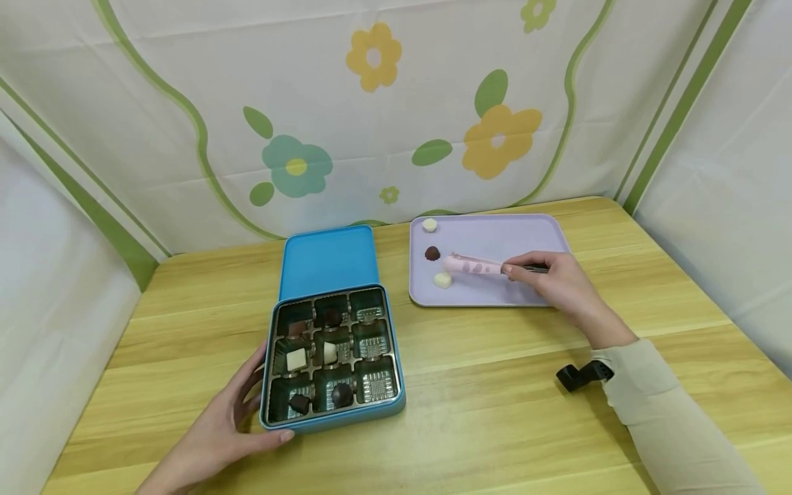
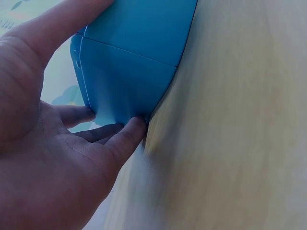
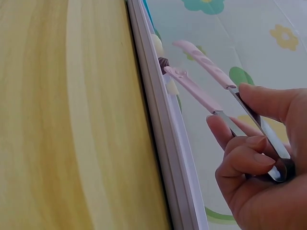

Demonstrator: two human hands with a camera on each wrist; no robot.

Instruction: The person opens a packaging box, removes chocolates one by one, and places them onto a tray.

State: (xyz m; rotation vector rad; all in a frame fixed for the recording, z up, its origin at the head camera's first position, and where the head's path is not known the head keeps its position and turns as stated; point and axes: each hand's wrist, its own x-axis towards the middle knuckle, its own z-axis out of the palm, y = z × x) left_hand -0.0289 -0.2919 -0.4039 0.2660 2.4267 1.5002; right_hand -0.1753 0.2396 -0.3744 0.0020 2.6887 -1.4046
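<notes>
Left hand [image 1: 216, 432] is resting spread against a blue tin [image 1: 371, 411] holding six chocolates [image 1: 296, 359] — a lilac tray [image 1: 495, 237] is carrying three — while the right hand [image 1: 562, 285] is pinching pink-tipped tongs [image 1: 473, 265], tips parted, near its brown chocolate [image 1: 432, 254]

You face a white fabric backdrop [image 1: 383, 124], creased, printed with yellow flowers [image 1: 390, 65] and green vines [image 1: 201, 141]. White side panels [image 1: 730, 206] flank your wood-grain table [image 1: 482, 392], far corners rounded. Lighting: soft.

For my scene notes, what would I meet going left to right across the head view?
Left hand, blue box, brown chocolate on the lilac tray, pink tongs, right hand, pale sleeve.
</notes>
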